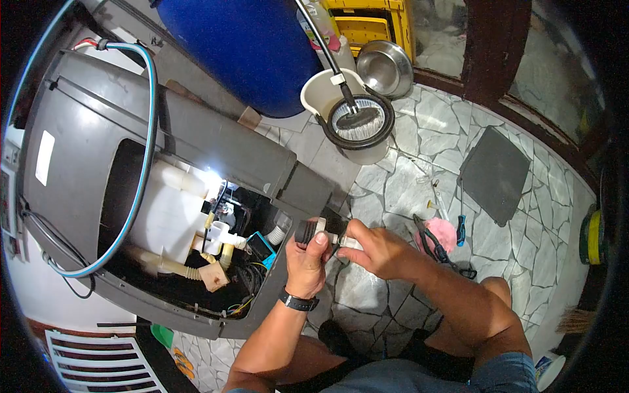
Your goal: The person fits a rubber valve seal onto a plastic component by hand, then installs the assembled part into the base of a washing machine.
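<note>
My left hand (308, 257) is closed around a small plastic fitting (321, 225), its thumb pressed on the pale collar. The fitting has a dark ribbed end on the left and a pale section on the right. Gripping that pale section from the other side, my right hand (377, 249) has its thumb and fingers wrapped round it. Just left of my hands is the open grey machine housing (226, 131). Inside it show a white tank (170, 203), a corrugated grey hose (275, 234), pale pipes, wires and a blue-framed part (261, 250). A bright light shines at the tank's upper right.
A mop bucket (327, 88), steel bowl (385, 69) and blue barrel (242, 52) stand behind. On the stone-patterned floor lie a grey panel (495, 175), screwdriver (461, 226), pliers (432, 243) and pink cloth (442, 232). A blue-grey hose (147, 131) loops over the housing.
</note>
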Tool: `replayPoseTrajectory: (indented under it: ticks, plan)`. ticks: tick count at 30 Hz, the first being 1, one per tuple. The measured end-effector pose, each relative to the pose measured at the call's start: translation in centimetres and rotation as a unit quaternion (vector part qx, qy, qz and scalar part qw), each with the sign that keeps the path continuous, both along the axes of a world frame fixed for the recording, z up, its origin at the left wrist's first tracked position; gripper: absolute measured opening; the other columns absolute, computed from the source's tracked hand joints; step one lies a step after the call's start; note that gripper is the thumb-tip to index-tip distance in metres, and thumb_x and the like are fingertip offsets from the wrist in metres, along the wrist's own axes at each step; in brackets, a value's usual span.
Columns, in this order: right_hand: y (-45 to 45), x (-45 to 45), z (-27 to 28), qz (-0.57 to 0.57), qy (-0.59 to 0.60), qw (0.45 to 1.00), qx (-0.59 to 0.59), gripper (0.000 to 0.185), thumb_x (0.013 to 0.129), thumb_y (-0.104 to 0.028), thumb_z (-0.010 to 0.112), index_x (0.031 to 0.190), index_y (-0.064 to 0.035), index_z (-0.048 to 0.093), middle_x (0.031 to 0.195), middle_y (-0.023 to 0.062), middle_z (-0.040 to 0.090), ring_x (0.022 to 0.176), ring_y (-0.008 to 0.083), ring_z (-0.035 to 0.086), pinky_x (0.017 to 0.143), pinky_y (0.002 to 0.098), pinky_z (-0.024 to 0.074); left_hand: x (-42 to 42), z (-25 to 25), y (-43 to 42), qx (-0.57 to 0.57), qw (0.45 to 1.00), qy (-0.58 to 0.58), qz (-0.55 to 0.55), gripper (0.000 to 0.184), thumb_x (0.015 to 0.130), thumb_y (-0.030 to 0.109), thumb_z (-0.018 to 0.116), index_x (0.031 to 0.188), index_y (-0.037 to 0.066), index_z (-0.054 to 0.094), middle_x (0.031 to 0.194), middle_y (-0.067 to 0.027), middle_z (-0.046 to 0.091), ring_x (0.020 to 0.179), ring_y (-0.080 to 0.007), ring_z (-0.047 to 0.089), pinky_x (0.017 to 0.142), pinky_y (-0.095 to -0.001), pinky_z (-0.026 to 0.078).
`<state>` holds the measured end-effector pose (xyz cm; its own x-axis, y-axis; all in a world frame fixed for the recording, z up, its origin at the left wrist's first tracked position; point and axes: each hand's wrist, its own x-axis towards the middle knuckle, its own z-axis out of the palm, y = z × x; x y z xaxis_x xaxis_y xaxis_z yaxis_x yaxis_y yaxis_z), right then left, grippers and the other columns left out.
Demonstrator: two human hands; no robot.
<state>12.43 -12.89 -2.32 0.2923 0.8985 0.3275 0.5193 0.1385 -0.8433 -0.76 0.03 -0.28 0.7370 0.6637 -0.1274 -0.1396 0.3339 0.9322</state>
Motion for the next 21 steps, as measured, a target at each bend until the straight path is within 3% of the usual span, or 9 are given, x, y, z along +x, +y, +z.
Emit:
replayPoseTrajectory:
  ticks: [8, 13, 18, 21]
  plan:
    - [-0.4, 0.3, 1.4, 0.012, 0.018, 0.999, -0.048, 0.034, 0.092, -0.018, 0.068, 0.110, 0.0008, 0.046, 0.085, 0.0254, 0.065, 0.081, 0.0455, 0.065, 0.063, 0.0493, 0.0494, 0.2, 0.2, -0.5, -0.002, 1.000, 0.007, -0.007, 0.047, 0.083, 0.033, 0.081, 0.109, 0.001, 0.060, 0.080, 0.0017, 0.057, 0.063, -0.0060, 0.049, 0.054, -0.0219, 0.038]
    - [-0.1, 0.3, -0.5, 0.013, 0.006, 1.000, -0.021, 0.034, 0.092, -0.017, 0.067, 0.111, 0.0004, 0.046, 0.082, 0.0249, 0.064, 0.078, 0.0456, 0.065, 0.061, 0.0492, 0.0488, 0.0, -0.5, -1.1, 0.012, 0.995, 0.086, -0.044, 0.045, 0.085, 0.037, 0.078, 0.111, 0.004, 0.061, 0.083, 0.0011, 0.062, 0.067, -0.0077, 0.056, 0.057, -0.0218, 0.042]
    - [-0.4, 0.2, -0.2, -0.009, -0.040, 0.999, -0.012, 0.035, 0.091, -0.019, 0.069, 0.110, -0.0010, 0.045, 0.075, 0.0226, 0.062, 0.071, 0.0435, 0.065, 0.058, 0.0482, 0.0478, 0.0, -0.7, -0.5, 0.009, 0.998, 0.056, -0.009, 0.038, 0.089, 0.039, 0.072, 0.086, 0.003, 0.062, 0.071, -0.0005, 0.056, 0.057, -0.0101, 0.046, 0.052, -0.0248, 0.036]
    - [-0.7, 0.6, -0.1, -0.004, -0.040, 0.999, -0.025, 0.034, 0.090, -0.021, 0.069, 0.108, -0.0031, 0.046, 0.072, 0.0201, 0.062, 0.069, 0.0418, 0.065, 0.056, 0.0482, 0.0486, -0.2, -0.6, 1.0, -0.022, 0.999, 0.027, 0.011, 0.028, 0.089, 0.030, 0.075, 0.088, 0.006, 0.060, 0.070, 0.0026, 0.053, 0.056, -0.0074, 0.045, 0.050, -0.0243, 0.036]
